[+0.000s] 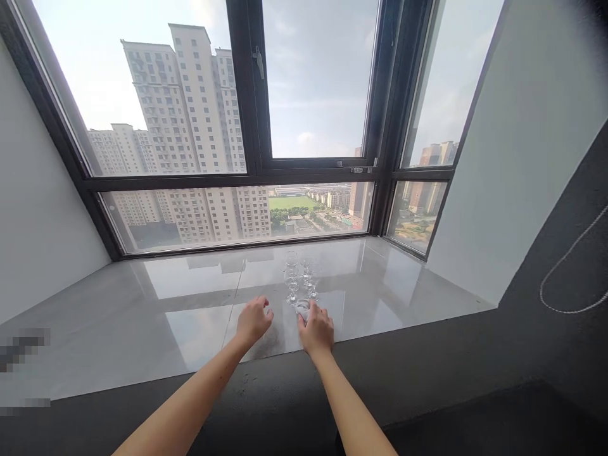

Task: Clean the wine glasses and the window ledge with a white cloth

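Note:
My right hand (317, 329) is closed around a small whitish, rounded thing (303, 308) at the front of the glossy grey windowsill (199, 335). Whether that thing is a glass or a cloth I cannot make out. Just beyond it stand several clear stemmed glasses (292, 278), grouped close together, with their reflections on the tile. To the left, my left hand (255, 318) hovers over the sill with loosely bent fingers, thumb and forefinger apart, and nothing between them.
Dark window frames (251, 180) with a handle (258, 62) and a latch (358, 169) rise behind the sill. White side walls (498, 158) close in at both ends. A looped cord (544, 297) hangs at right. The sill's front edge drops to a dark wall (266, 392).

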Tool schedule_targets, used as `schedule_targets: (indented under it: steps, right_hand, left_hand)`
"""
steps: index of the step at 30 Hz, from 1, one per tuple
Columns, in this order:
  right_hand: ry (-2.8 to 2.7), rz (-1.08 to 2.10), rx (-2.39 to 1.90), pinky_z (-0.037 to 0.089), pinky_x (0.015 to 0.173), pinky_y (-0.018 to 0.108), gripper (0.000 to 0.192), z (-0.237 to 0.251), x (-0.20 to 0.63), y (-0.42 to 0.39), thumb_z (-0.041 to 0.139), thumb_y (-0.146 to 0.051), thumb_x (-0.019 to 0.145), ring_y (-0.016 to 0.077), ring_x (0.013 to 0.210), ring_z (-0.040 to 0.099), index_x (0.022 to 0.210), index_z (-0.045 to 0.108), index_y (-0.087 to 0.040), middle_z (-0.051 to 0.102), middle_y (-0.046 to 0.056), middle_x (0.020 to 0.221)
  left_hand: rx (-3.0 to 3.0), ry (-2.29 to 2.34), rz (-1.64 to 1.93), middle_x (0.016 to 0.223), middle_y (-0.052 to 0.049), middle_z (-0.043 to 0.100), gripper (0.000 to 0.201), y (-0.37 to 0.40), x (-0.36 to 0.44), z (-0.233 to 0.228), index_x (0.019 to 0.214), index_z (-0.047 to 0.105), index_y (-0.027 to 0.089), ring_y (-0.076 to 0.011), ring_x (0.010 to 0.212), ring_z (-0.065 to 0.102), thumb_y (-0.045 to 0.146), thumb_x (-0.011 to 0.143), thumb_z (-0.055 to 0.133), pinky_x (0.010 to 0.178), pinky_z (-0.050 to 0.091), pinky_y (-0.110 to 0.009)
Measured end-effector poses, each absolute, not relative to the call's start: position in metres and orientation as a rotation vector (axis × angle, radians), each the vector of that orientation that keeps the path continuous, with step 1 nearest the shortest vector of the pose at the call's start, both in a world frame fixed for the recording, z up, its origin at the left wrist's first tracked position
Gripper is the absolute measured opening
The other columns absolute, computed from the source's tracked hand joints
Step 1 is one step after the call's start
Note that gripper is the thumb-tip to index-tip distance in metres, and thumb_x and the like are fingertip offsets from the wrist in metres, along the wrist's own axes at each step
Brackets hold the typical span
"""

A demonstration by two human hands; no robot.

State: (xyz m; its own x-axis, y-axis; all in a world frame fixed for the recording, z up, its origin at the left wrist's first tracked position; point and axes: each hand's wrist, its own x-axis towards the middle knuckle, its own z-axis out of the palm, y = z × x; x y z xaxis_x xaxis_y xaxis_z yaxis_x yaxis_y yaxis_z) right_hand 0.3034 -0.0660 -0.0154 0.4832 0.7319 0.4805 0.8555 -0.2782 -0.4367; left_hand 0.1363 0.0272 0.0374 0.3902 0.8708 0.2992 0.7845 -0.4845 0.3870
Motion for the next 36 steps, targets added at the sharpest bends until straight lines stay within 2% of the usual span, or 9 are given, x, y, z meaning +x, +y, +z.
schedule_targets:
  steps: [4,7,12,17,23,30,36]
  right_hand:
    - [-1.312,-0.223,-2.066,0.038,0.084,0.036,0.044,-0.013,0.303,-0.068,0.046,-0.035,0.092,0.0266,0.108,0.052,0.132,0.044,-0.018,0.062,0.012,0.117]
    - [-1.304,-0.220,-2.065,0.037,0.085,0.037,0.044,-0.012,0.303,-0.068,0.047,-0.035,0.091,0.0271,0.107,0.052,0.132,0.045,-0.018,0.062,0.013,0.116]
    - [-1.294,-0.230,-2.066,0.037,0.086,0.038,0.045,-0.014,0.303,-0.067,0.048,-0.033,0.090,0.0277,0.107,0.052,0.132,0.045,-0.018,0.063,0.013,0.115]
    - [-1.306,-0.253,-2.078,0.037,0.086,0.037,0.044,-0.016,0.304,-0.067,0.048,-0.032,0.090,0.0272,0.107,0.052,0.132,0.045,-0.018,0.062,0.013,0.116]
    - [-1.316,-0.255,-2.080,0.037,0.085,0.037,0.044,-0.019,0.305,-0.067,0.049,-0.031,0.089,0.0266,0.106,0.052,0.132,0.045,-0.019,0.062,0.012,0.115]
    - [-1.314,-0.257,-2.118,0.037,0.084,0.035,0.043,-0.018,0.303,-0.068,0.048,-0.030,0.090,0.0255,0.105,0.053,0.131,0.045,-0.019,0.063,0.012,0.113]
    - [-1.319,-0.267,-2.123,0.038,0.083,0.033,0.043,-0.016,0.302,-0.070,0.050,-0.029,0.090,0.0240,0.103,0.054,0.132,0.044,-0.020,0.063,0.010,0.111]
  left_hand:
    - [2.045,1.441,0.774,0.112,-0.013,0.063,0.056,0.047,0.198,0.035,0.124,0.049,0.014,-0.0217,0.099,0.061,0.040,0.077,0.063,0.077,0.042,-0.027]
    - [1.855,1.464,0.839,0.118,-0.017,0.061,0.068,0.062,0.228,0.029,0.128,0.046,0.011,-0.0226,0.102,0.061,0.042,0.072,0.068,0.080,0.043,-0.028]
    - [1.836,1.347,0.918,0.098,-0.009,0.067,0.040,0.081,0.243,0.021,0.104,0.062,0.014,-0.0186,0.089,0.063,0.036,0.072,0.069,0.076,0.043,-0.026]
    - [1.834,1.286,0.964,0.082,-0.002,0.067,0.024,0.086,0.225,0.019,0.093,0.063,0.017,-0.0142,0.077,0.062,0.029,0.072,0.068,0.071,0.043,-0.023]
    - [1.794,1.586,1.005,0.087,-0.003,0.066,0.022,0.106,0.146,0.028,0.095,0.060,0.019,-0.0144,0.075,0.061,0.028,0.075,0.063,0.066,0.040,-0.023]
    - [1.710,2.012,0.986,0.096,-0.006,0.069,0.029,0.168,0.022,0.033,0.102,0.058,0.020,-0.0210,0.084,0.064,0.030,0.075,0.064,0.068,0.042,-0.027]
    - [1.639,2.103,1.013,0.096,-0.006,0.071,0.029,0.208,-0.021,0.029,0.098,0.059,0.021,-0.0226,0.085,0.066,0.034,0.073,0.066,0.069,0.045,-0.028]
